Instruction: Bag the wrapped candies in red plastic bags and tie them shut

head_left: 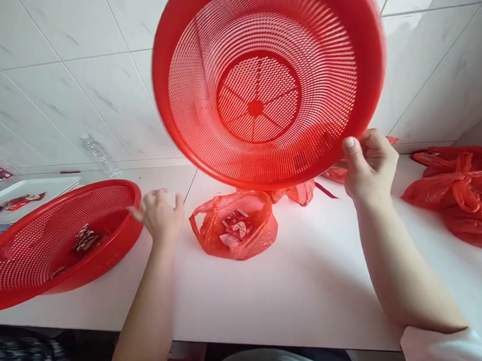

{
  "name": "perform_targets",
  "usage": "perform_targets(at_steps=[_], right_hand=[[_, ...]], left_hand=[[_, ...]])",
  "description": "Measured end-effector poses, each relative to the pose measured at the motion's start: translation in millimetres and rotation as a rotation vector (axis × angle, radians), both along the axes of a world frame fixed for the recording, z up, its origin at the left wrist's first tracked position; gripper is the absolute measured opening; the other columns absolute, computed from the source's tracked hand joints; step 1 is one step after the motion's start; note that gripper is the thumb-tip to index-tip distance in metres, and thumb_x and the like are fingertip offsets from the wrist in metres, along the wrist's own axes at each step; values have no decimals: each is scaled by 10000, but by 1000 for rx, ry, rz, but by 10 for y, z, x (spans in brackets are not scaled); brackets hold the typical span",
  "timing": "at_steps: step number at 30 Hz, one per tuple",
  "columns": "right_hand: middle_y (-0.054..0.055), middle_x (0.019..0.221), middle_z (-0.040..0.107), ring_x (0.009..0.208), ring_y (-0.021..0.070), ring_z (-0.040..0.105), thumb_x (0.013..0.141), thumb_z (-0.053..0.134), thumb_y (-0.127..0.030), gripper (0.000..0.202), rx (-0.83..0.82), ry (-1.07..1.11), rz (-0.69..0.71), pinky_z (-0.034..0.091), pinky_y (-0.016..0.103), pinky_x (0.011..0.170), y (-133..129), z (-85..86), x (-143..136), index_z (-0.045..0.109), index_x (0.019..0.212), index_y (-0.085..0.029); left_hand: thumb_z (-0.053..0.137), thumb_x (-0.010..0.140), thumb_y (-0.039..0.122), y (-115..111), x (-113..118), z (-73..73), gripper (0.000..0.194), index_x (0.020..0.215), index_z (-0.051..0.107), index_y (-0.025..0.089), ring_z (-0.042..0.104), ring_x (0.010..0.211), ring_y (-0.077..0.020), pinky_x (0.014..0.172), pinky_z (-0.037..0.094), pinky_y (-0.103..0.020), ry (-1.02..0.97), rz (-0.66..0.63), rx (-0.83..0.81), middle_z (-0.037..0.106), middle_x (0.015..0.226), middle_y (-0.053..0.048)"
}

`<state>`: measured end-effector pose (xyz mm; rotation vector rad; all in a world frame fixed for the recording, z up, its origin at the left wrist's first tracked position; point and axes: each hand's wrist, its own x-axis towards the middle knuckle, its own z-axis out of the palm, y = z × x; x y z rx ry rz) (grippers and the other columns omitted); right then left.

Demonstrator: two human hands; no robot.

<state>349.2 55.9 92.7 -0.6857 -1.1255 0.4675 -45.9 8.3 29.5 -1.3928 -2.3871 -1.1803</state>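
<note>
My right hand (370,165) grips the rim of a large red plastic colander (260,168), thumb inside and fingers outside. The colander is lifted off the table and tilted so that its inside faces me. My left hand (161,212) has its fingers spread and holds nothing; it is beside the rim of a second red colander (108,263), and I cannot tell whether it touches. In that second colander lie a few dark wrapped packets (86,240). Between my arms, an open red plastic bag (260,239) stands on the white table, with small red and pink packets (237,228) inside.
Tied red plastic bags (468,190) lie at the right. More red bag plastic (302,192) is partly hidden behind the raised colander. A clear bottle (100,154) and a white tray (59,184) with packets are at the back left. A tiled wall (86,81) borders the white table (311,295).
</note>
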Motion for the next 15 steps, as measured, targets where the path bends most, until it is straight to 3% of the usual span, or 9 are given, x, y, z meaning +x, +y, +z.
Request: perform_targets(at_steps=[2,5,7,10,15], right_hand=[[-10,765,616,645,124,618,824,702,-408,229,2,115,35,605,372,711,43,8,-8,601,806,-203],[15,784,647,679,145,659,830,703,-366,214,-100,266,158,610,358,694,66,32,24,596,775,-188],[48,862,685,742,163,693,827,707,-339,184,-189,302,240,612,333,687,52,47,43,628,790,-177],[56,959,712,796,156,713,841,693,-303,133,-317,326,377,606,262,662,11,66,25,684,890,-180],[30,1003,727,803,133,725,907,593,-312,158,-568,328,603,595,176,584,-120,106,-130,698,971,-213]], left_hand=[[515,876,489,-77,-172,66,546,1308,506,155,402,1316,-423,1018,316,-658,182,244,-36,467,1427,-234],[521,870,456,-136,-373,114,568,1278,520,61,495,1206,-441,1006,269,-694,270,405,-220,592,1249,-271],[465,901,460,-139,-412,122,525,1187,597,40,568,1103,-402,1027,289,-624,348,382,-271,656,1116,-249],[410,933,477,-106,-344,105,504,1104,676,85,616,984,-326,1075,278,-517,459,267,-208,702,967,-188],[552,870,470,-33,-251,22,296,900,713,223,598,996,-288,1123,212,-487,511,-15,-58,717,864,-89]])
